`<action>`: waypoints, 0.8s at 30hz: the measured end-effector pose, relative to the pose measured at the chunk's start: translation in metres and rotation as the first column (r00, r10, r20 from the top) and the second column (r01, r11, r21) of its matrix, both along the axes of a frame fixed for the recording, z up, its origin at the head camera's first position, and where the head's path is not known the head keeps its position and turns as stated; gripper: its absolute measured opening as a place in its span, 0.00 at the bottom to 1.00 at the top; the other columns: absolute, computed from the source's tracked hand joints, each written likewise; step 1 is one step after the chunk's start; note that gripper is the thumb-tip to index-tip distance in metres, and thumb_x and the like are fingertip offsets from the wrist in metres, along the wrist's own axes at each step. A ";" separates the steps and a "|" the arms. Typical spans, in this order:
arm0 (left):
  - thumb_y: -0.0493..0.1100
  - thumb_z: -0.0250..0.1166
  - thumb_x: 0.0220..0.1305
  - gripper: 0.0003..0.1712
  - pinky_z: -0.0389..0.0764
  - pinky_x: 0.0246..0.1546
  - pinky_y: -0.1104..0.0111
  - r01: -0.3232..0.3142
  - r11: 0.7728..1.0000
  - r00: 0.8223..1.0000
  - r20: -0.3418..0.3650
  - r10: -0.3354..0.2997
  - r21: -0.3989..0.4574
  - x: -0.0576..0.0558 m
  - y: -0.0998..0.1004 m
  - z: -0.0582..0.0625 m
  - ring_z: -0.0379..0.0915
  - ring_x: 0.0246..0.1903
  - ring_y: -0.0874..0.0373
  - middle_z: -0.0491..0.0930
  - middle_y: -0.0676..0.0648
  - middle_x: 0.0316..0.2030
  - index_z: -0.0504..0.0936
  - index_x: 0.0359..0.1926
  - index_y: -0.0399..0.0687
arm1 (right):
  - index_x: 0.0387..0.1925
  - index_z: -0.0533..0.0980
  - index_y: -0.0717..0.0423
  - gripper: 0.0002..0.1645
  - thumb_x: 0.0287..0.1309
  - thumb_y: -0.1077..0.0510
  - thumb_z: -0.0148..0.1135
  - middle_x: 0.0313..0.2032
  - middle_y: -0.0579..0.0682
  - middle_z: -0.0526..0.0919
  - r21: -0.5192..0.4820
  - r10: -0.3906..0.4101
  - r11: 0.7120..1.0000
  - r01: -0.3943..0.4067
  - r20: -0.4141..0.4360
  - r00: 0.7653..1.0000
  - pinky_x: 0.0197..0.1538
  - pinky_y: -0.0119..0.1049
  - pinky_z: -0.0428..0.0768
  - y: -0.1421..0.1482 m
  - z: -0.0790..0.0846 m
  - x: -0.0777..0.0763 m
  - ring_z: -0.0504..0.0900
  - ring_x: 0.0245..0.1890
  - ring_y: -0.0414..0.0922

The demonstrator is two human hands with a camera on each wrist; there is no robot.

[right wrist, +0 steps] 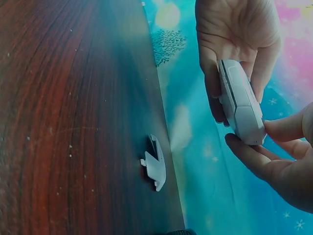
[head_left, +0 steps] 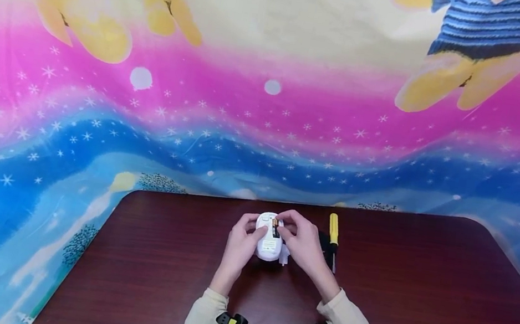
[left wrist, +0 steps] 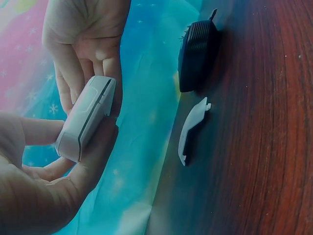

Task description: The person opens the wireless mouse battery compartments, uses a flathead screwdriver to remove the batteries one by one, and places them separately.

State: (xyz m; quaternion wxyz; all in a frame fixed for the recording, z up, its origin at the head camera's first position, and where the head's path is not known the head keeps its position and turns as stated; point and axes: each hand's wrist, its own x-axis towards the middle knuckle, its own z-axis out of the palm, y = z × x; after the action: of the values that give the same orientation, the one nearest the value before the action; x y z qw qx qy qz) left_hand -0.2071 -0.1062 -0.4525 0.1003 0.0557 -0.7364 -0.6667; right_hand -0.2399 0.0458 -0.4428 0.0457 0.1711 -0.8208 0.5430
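Observation:
A white computer mouse (head_left: pixel 267 250) is held underside up above the table, its battery bay uncovered. In the bay shows a dark battery with an orange end (head_left: pixel 275 223). My left hand (head_left: pixel 241 246) grips the mouse along its left side, thumb on the underside. From the right, my right hand (head_left: pixel 304 242) holds the mouse's upper right edge, its thumb tip right at the battery. In the left wrist view, fingers of both hands wrap the white mouse (left wrist: pixel 85 120); the bay is hidden there. A white battery cover (right wrist: pixel 156 169) lies on the table just below.
A screwdriver with a yellow handle (head_left: pixel 333 230) lies to the right of my right hand. Beside it rests a ribbed black object (left wrist: pixel 197 56), partly behind the hand in the head view. The dark wooden table (head_left: pixel 150 257) ends at a printed cloth backdrop (head_left: pixel 265 129).

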 end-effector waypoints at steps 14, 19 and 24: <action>0.34 0.66 0.67 0.20 0.80 0.44 0.63 -0.011 1.000 1.000 0.001 0.011 -0.029 -0.003 -0.001 0.002 0.80 0.50 0.44 0.85 0.31 0.49 0.78 0.58 0.30 | 0.45 0.81 0.58 0.09 0.64 0.69 0.67 0.43 0.54 0.85 -0.007 0.011 1.000 -0.011 0.037 0.999 0.49 0.49 0.85 -0.001 0.004 -0.004 0.88 0.42 0.50; 0.35 0.66 0.67 0.20 0.79 0.49 0.61 0.002 0.999 1.000 0.011 -0.002 -0.050 -0.003 -0.002 0.000 0.80 0.52 0.44 0.85 0.33 0.49 0.79 0.58 0.31 | 0.43 0.80 0.57 0.08 0.64 0.68 0.68 0.42 0.53 0.86 -0.011 0.003 1.000 -0.003 0.039 0.999 0.47 0.48 0.85 0.000 0.002 -0.002 0.88 0.41 0.49; 0.34 0.66 0.67 0.19 0.79 0.50 0.60 0.012 0.998 1.000 0.029 -0.010 -0.063 -0.002 0.000 -0.003 0.81 0.50 0.45 0.86 0.35 0.48 0.80 0.57 0.33 | 0.41 0.80 0.56 0.08 0.64 0.68 0.69 0.40 0.51 0.85 -0.013 -0.004 1.000 0.004 0.038 0.999 0.46 0.47 0.84 0.002 -0.001 0.000 0.89 0.41 0.48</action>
State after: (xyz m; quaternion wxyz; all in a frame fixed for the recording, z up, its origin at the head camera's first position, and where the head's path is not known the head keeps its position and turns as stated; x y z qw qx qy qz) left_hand -0.2095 -0.1060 -0.4557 0.0880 0.0579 -0.7589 -0.6426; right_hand -0.2400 0.0482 -0.4440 0.0322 0.1587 -0.8182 0.5516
